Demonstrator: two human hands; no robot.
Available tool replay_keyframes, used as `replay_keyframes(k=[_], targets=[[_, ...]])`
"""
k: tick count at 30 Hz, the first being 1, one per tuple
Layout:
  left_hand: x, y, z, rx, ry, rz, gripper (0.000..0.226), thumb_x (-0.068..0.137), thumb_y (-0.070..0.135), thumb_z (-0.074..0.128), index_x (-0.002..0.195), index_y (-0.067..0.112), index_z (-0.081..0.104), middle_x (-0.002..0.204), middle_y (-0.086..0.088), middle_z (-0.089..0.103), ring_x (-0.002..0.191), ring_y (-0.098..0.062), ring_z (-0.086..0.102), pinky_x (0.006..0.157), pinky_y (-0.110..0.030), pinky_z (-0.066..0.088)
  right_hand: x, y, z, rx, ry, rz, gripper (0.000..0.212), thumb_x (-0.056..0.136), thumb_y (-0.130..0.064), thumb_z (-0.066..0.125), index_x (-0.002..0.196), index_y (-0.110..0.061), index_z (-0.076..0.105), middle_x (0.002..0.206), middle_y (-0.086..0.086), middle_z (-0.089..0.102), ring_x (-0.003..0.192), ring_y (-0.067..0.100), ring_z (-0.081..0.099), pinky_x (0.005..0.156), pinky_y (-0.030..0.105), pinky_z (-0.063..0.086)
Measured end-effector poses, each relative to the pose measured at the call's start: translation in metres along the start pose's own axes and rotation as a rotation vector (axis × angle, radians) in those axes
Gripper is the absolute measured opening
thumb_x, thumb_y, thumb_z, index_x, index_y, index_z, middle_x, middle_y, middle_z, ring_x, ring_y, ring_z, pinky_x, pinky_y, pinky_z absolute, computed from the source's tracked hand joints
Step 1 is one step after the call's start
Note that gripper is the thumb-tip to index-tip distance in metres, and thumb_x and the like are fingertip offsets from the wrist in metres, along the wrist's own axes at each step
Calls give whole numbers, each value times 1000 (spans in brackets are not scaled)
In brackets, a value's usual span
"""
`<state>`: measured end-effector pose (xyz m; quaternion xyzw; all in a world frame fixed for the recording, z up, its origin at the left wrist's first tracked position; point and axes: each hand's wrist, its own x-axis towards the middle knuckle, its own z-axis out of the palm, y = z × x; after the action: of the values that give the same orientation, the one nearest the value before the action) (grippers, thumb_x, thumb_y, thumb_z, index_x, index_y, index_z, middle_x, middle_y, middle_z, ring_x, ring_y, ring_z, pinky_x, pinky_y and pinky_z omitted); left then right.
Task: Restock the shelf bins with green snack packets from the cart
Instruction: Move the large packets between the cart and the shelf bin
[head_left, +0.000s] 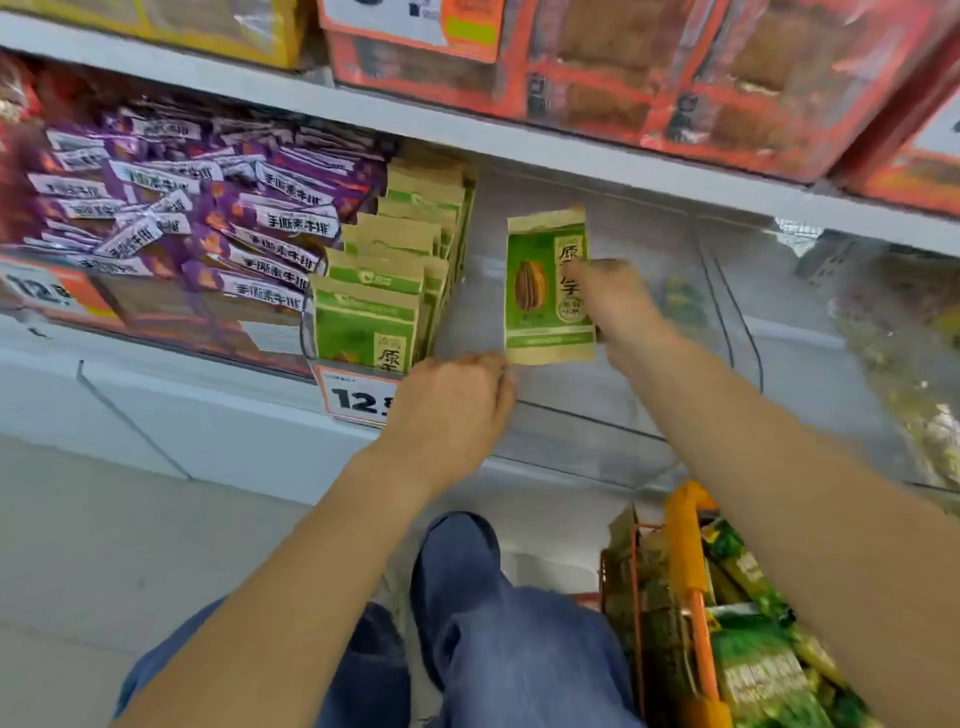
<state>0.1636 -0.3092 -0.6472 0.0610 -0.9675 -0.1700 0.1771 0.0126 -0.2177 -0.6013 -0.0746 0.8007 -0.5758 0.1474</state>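
My right hand (615, 304) grips a green and tan snack packet (540, 286) by its right edge and holds it upright inside the clear shelf bin (597, 415). My left hand (452, 410) rests at the bin's front left corner, fingers curled, just below the packet; nothing shows in it. A row of the same green packets (387, 275) stands upright along the bin's left side. More green packets (753, 670) lie in the orange cart (685, 561) at the lower right.
Purple snack packets (182, 218) fill the bin to the left. A price tag (353, 397) hangs on the bin's front. Red boxes (649, 67) sit on the shelf above. Another clear bin (883, 338) with yellowish packets is at the right. My legs are below.
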Motion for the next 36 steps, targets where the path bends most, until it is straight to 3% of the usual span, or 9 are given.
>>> replay_keyframes(k=[4, 8, 11, 14, 19, 23, 27, 31, 36], targets=[[1, -3, -10, 0, 86, -48, 24, 81, 18, 43, 76, 5, 62, 58, -12, 58, 48, -32, 52, 46, -27, 27, 42, 4, 37, 176, -19, 234, 24, 99, -8, 43, 77, -13, 52, 75, 6, 59, 60, 17, 58, 51, 27, 51], [-5, 4, -12, -2, 37, 35, 18, 84, 19, 44, 73, 9, 56, 54, -8, 48, 48, -29, 45, 48, -27, 25, 61, 8, 80, 155, -26, 207, 27, 99, -9, 41, 117, 1, 57, 80, 1, 56, 65, 14, 55, 55, 22, 50], [-4, 1, -8, -21, -39, 38, 22, 96, 25, 34, 88, 13, 51, 69, -5, 49, 64, -28, 49, 56, -31, 29, 64, 17, 79, 200, -9, 252, 17, 95, -10, 49, 103, -1, 62, 84, 10, 65, 71, 24, 64, 59, 30, 55], [-3, -2, -6, -38, -33, 59, 35, 92, 31, 25, 91, 12, 55, 77, -8, 59, 69, -30, 55, 57, -32, 30, 69, 27, 58, 165, 23, 209, 12, 94, -13, 55, 84, -8, 60, 76, 6, 64, 67, 21, 63, 54, 22, 50], [-4, -2, -7, -76, -17, 120, 32, 87, 25, 31, 77, 8, 57, 58, -6, 51, 53, -30, 50, 53, -31, 28, 81, 26, 52, 282, 159, 11, 14, 94, -3, 52, 104, -13, 50, 97, 8, 64, 80, 21, 61, 68, 33, 52], [-4, -4, -4, -104, -9, 98, 45, 87, 30, 20, 75, 9, 58, 56, -5, 52, 50, -26, 48, 51, -31, 30, 96, 20, 64, 138, 195, -40, 20, 93, -4, 54, 110, -12, 58, 106, 7, 69, 94, 21, 66, 84, 37, 56], [-3, -2, -5, -94, -34, 84, 44, 87, 31, 19, 65, 12, 51, 51, -2, 45, 46, -23, 41, 50, -30, 32, 106, 20, 69, -188, 268, -178, 19, 94, -19, 57, 112, -18, 62, 106, 0, 69, 92, 16, 65, 65, 24, 49], [-1, -1, -4, -84, -20, 81, 37, 88, 29, 23, 62, 15, 45, 48, -1, 41, 43, -23, 38, 48, -31, 37, 112, 20, 59, -595, 283, -248, 31, 95, -39, 53, 113, -15, 59, 112, 8, 66, 103, 29, 61, 71, 28, 41], [-2, -1, -2, -71, -20, 99, 40, 88, 31, 23, 62, 14, 48, 49, -1, 42, 44, -24, 40, 49, -34, 40, 115, 16, 48, -517, 163, -132, 48, 89, -47, 59, 119, -9, 57, 108, 5, 66, 98, 22, 64, 79, 31, 50]])
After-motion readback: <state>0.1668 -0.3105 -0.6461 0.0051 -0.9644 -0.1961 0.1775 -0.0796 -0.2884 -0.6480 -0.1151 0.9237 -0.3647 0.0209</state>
